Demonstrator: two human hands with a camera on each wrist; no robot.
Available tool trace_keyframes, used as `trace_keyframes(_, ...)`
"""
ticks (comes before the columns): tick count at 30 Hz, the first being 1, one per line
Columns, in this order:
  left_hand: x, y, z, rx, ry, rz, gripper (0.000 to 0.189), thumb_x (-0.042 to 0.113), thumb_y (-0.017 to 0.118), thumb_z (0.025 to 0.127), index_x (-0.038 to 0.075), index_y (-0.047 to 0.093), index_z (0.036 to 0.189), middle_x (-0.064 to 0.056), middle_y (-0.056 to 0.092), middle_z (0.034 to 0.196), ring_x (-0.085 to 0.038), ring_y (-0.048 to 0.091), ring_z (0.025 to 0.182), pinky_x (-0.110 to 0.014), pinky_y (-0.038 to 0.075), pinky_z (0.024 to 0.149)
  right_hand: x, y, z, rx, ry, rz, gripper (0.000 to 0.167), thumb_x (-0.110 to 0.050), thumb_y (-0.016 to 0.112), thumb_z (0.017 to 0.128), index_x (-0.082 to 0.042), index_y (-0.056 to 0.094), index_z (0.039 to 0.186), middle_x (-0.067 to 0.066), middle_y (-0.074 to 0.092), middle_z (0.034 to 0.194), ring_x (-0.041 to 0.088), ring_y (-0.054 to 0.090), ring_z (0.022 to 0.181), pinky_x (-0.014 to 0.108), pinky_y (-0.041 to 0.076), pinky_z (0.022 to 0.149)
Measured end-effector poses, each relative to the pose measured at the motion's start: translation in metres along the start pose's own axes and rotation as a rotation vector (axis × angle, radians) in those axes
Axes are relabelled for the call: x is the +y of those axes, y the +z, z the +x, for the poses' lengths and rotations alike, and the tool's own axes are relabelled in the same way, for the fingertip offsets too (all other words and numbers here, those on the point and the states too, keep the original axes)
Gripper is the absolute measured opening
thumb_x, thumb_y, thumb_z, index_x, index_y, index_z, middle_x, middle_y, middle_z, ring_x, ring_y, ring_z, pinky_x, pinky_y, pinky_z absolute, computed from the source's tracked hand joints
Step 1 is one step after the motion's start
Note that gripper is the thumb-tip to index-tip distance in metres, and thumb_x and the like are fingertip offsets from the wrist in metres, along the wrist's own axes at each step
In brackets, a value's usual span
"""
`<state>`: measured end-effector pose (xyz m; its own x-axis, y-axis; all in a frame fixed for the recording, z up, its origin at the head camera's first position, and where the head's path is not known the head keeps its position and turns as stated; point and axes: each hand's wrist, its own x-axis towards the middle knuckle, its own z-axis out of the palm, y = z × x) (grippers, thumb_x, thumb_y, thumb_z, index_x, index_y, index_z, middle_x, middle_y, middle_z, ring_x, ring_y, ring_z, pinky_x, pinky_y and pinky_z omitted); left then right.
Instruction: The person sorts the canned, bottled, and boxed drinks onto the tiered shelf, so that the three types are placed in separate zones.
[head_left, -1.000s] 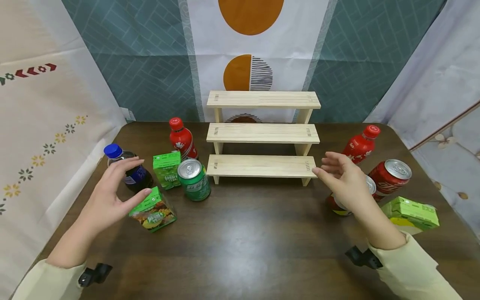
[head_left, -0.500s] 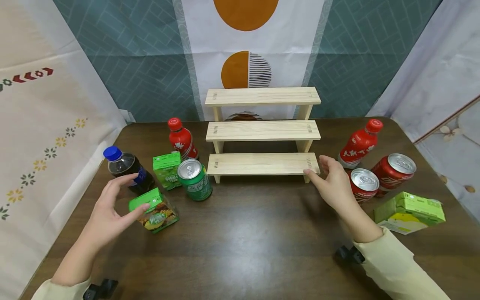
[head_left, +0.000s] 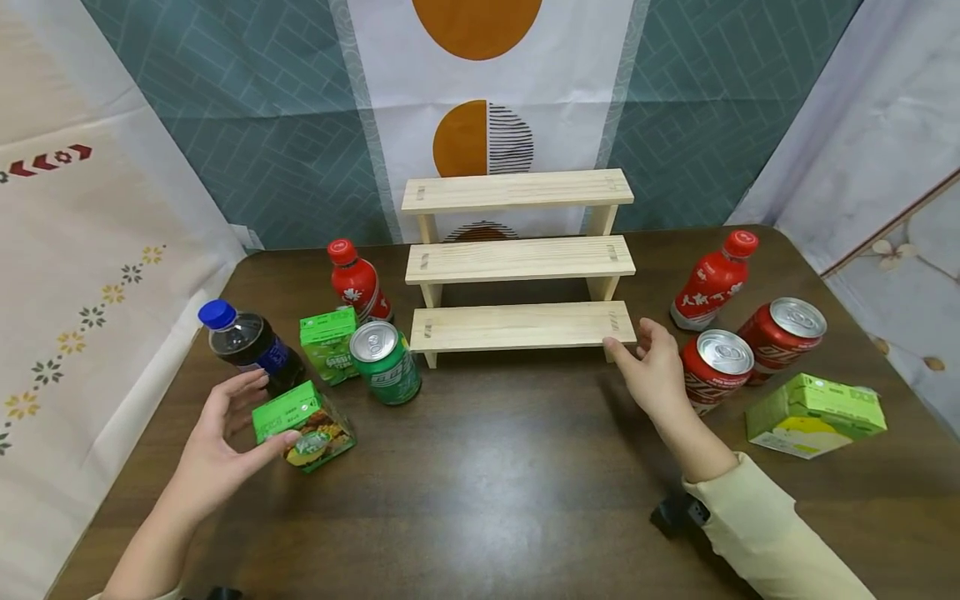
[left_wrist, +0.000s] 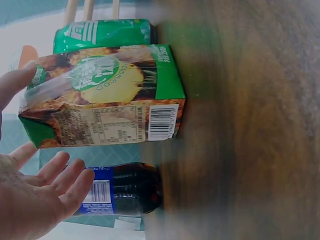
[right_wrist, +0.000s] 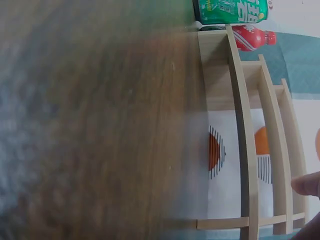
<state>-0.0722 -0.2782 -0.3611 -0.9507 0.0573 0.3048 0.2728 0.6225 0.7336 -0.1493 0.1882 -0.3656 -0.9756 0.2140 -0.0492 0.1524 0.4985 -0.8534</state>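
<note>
My left hand is spread around a green-topped juice box at the left, its thumb overlapping the front of the box. In the left wrist view, the thumb tip lies at the box's top edge and the other fingers are spread below it, in front of a dark cola bottle. My right hand is at the right end of the lowest board of a three-step wooden rack, thumb at the front edge, fingers beyond the end. The right wrist view shows only a fingertip beside the boards.
Behind the left juice box stand a blue-capped bottle, a smaller green box, a green can and a red bottle. At right are another red bottle, two red cans and a yellow-green carton.
My right hand has moved left and down, from over the red cans to the rack's lowest board. My left hand has lowered toward the juice box. The head view has shifted slightly.
</note>
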Motion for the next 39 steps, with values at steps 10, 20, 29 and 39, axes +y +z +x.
trace_keyframes(10, -0.003, 0.004, -0.004, -0.018, -0.001, -0.011, 0.079, -0.008, 0.077, 0.071, 0.005, 0.038, 0.139, 0.022, 0.049, 0.121, 0.011, 0.046, 0.109, -0.002, 0.037, 0.083, 0.002, 0.003, 0.006, -0.040, 0.179, 0.236, 0.067, -0.027, 0.051, 0.098, 0.010, 0.022, 0.145, 0.030, 0.031, 0.144, 0.037, 0.035, 0.131, 0.046, 0.034, 0.110)
trace_keyframes(20, -0.003, 0.003, -0.002, -0.033, -0.066, 0.019, 0.069, -0.004, 0.078, 0.073, 0.003, 0.043, 0.133, 0.027, 0.049, 0.112, 0.013, 0.051, 0.096, -0.001, 0.039, 0.079, 0.005, 0.003, 0.013, -0.056, 0.252, 0.484, 0.061, -0.025, 0.046, 0.100, 0.011, 0.025, 0.144, 0.022, 0.037, 0.140, 0.025, 0.047, 0.119, 0.040, 0.032, 0.112)
trace_keyframes(29, -0.006, 0.003, -0.002, -0.056, -0.089, -0.036, 0.067, -0.008, 0.077, 0.072, 0.006, 0.046, 0.130, 0.024, 0.057, 0.102, 0.005, 0.057, 0.080, -0.007, 0.047, 0.069, 0.009, 0.000, 0.018, -0.018, 0.354, 0.767, 0.040, -0.013, 0.051, 0.097, 0.005, 0.041, 0.132, -0.009, 0.057, 0.085, 0.003, 0.055, 0.081, 0.014, 0.051, 0.080)
trace_keyframes(39, -0.006, 0.004, -0.003, -0.079, -0.091, -0.056, 0.059, -0.008, 0.075, 0.074, 0.001, 0.049, 0.126, 0.019, 0.060, 0.095, 0.001, 0.057, 0.074, -0.013, 0.049, 0.063, 0.010, -0.004, 0.022, -0.017, 0.456, 0.901, 0.028, -0.003, 0.055, 0.093, -0.001, 0.048, 0.120, -0.005, 0.060, 0.078, 0.005, 0.058, 0.073, 0.014, 0.052, 0.072)
